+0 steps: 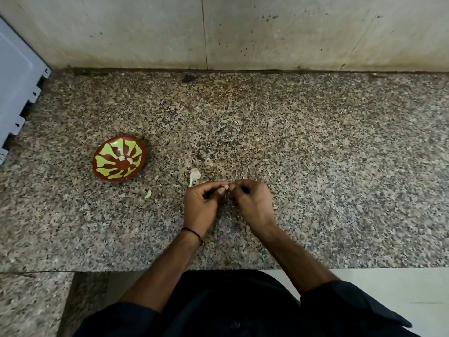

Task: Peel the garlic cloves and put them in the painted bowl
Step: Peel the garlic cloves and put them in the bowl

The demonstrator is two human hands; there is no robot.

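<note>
- The speckled granite counter (315, 166) fills the middle of the frame and is the work surface. A white panel (17, 88) sits at the upper left edge.
- The left hand (201, 205) and right hand (252, 203) meet at lower centre with their fingertips together and fingers curled in. Both pinch one small pale garlic clove (228, 187), and neither hand is open. This looks like peeling in progress, though how much skin is on the clove is too small to tell.
- The painted bowl (104, 152), brown with green petals, stands left of centre, well apart from the hands. It tilts a little towards the camera.
- A garlic remnant (194, 176) with a thin stalk lies on the counter just above the left hand. It appears to be what is left of the bulb, possibly with more cloves to break off.
- A loose pale piece (148, 194) lies between the bowl and the left hand. I cannot tell whether it is a clove or a shed skin.
- Two or so peeled cloves (130, 160) rest in the bottom of the bowl, so part of the job is done.
- By my judgement the task is midway: some cloves are delivered, one is in hand, and a little is left to peel.
</note>
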